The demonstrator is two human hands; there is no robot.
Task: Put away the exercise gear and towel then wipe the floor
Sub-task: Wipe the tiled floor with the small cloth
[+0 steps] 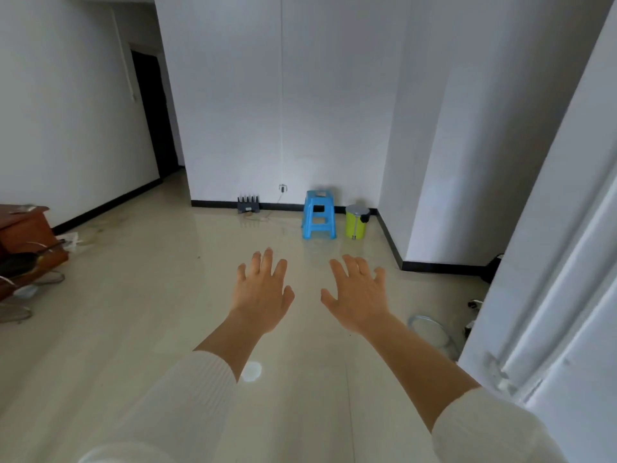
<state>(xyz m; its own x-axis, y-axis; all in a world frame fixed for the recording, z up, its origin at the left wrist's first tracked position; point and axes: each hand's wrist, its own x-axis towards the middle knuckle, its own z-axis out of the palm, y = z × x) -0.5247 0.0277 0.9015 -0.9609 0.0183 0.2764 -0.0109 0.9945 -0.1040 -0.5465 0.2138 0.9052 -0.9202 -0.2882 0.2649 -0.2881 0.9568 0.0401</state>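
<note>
My left hand (263,292) and my right hand (359,294) are stretched out in front of me, palms down, fingers spread and straight. Neither holds anything. Below them lies a glossy beige tiled floor (150,329). A grey ring-shaped hoop (434,332) lies on the floor at the right, partly hidden by a white door. No towel shows in view.
A blue plastic stool (319,213) and a lime green pedal bin (356,221) stand by the far wall. A black router (248,205) sits at the skirting. A brown wooden cabinet (23,235) with clutter is at the left. A white door (551,295) fills the right.
</note>
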